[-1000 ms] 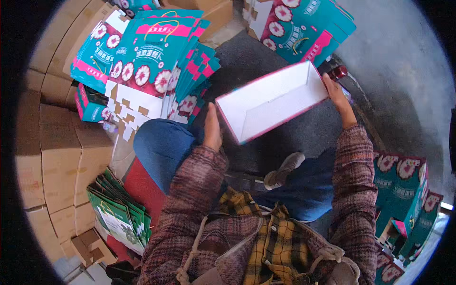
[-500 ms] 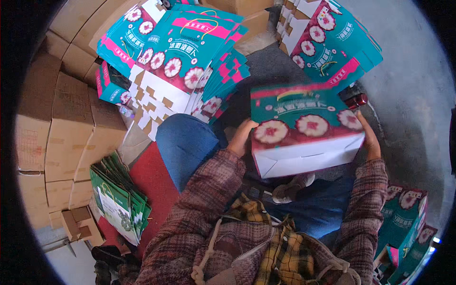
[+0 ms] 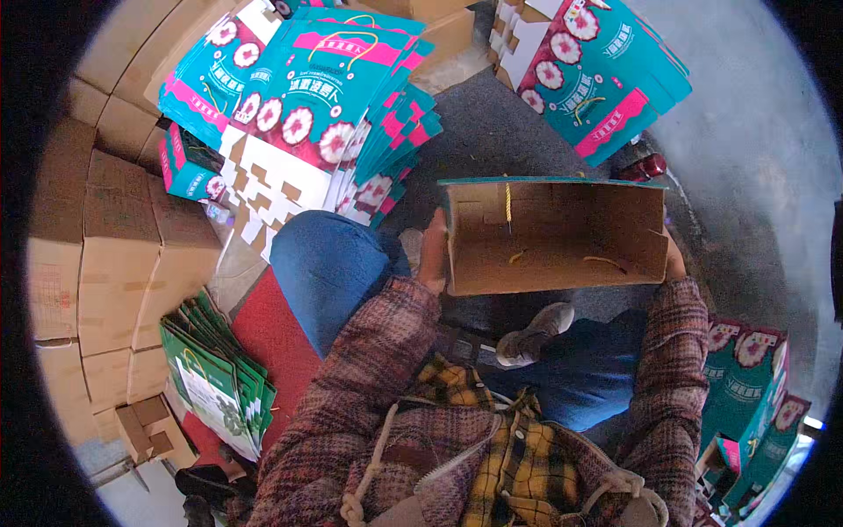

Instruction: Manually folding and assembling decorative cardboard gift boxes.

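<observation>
Between my hands is a teal cardboard gift box [image 3: 553,230], its open top turned toward me. Its bare brown inside shows, with pieces of yellow cord handle [image 3: 508,206] in it. My left hand [image 3: 432,252] is closed on the box's left side, its fingers partly hidden. At the right side my right hand [image 3: 673,256] grips the box, mostly hidden behind the wall. Beyond it lies a fanned stack of flat teal and pink cartons [image 3: 351,97], with printed round white-and-red slices.
Another pile of flat cartons [image 3: 606,79] lies at far right, by a dark red object [image 3: 645,167]. Standing teal boxes [image 3: 742,386] are at lower right. Brown cartons [image 3: 123,237] line the left; green flat bags [image 3: 219,369] lean by a red mat [image 3: 272,325].
The box has been tipped so its open top faces me; before, its printed face and white bottom showed. Both hands keep hold of it. The view has shifted slightly.
</observation>
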A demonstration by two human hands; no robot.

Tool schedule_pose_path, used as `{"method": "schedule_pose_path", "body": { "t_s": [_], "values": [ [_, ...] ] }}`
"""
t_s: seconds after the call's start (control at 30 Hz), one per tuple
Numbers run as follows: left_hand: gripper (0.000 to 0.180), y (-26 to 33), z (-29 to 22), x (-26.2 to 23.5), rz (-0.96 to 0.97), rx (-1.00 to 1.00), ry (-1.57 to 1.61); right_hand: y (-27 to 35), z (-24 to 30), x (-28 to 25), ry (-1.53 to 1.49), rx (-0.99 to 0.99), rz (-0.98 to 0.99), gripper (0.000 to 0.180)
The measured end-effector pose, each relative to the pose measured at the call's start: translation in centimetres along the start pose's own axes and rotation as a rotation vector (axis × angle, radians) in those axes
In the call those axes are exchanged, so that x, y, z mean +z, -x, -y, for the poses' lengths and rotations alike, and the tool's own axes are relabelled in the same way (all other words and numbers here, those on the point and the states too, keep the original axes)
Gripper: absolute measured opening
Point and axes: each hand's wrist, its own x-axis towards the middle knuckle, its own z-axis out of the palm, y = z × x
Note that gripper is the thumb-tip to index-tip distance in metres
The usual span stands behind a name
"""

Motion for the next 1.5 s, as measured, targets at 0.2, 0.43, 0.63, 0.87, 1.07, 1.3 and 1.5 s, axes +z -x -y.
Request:
{"method": "schedule_pose_path", "body": {
  "t_s": [0.2,0.43,0.63,0.87,1.07,1.3,1.5],
  "values": [
    [0.051,0.0,1.2,0.4,-0.179,0.475,-0.850,-1.4,-1.4,-1.2,0.237,-0.102,0.177,0.046],
    [0.055,0.8,2.6,4.4,-0.166,0.629,-1.306,-1.4,2.0,3.7,1.304,-0.349,-0.161,0.030],
    [0.052,0.7,1.6,5.5,-0.077,0.614,-1.553,-3.2,3.4,7.8,1.187,-0.236,0.017,0.033],
    [0.056,0.8,0.1,7.2,-0.076,0.572,-1.573,-7.0,-2.3,1.6,0.734,0.138,-0.086,0.051],
    [0.063,1.3,0.0,6.4,-0.087,0.646,-1.669,-6.3,0.4,3.8,0.315,0.241,-0.151,0.076],
    [0.065,1.7,-0.3,6.8,-0.092,0.450,-1.669,-4.5,2.9,4.6,0.116,0.414,-0.179,0.058],
    [0.061,1.7,-0.2,6.6,-0.081,0.483,-1.613,-4.3,3.4,3.7,0.277,0.385,-0.010,0.054]
  ]
}}
